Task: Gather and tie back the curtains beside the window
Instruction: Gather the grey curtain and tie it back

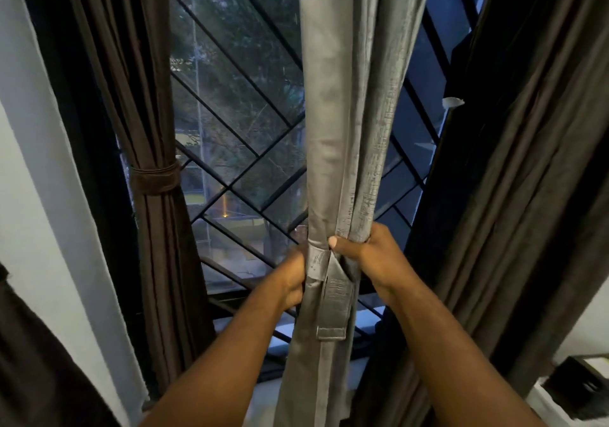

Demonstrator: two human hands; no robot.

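A grey curtain [349, 113] hangs gathered into a bundle in the middle of the window. A grey tie-back band [318, 260] wraps the bundle, and its loose end [334, 308] hangs down the front. My left hand [291, 276] grips the bundle from the left at the band. My right hand [365, 248] grips it from the right, thumb pressed on the front folds just above the band. A brown curtain [155, 103] at the left is gathered and bound by a brown tie [155, 179].
The window [244, 136] behind has a black diagonal grille and trees outside. A dark brown curtain [514, 179] hangs loose at the right. White wall [39, 169] at the left; a dark object [580, 384] at the lower right.
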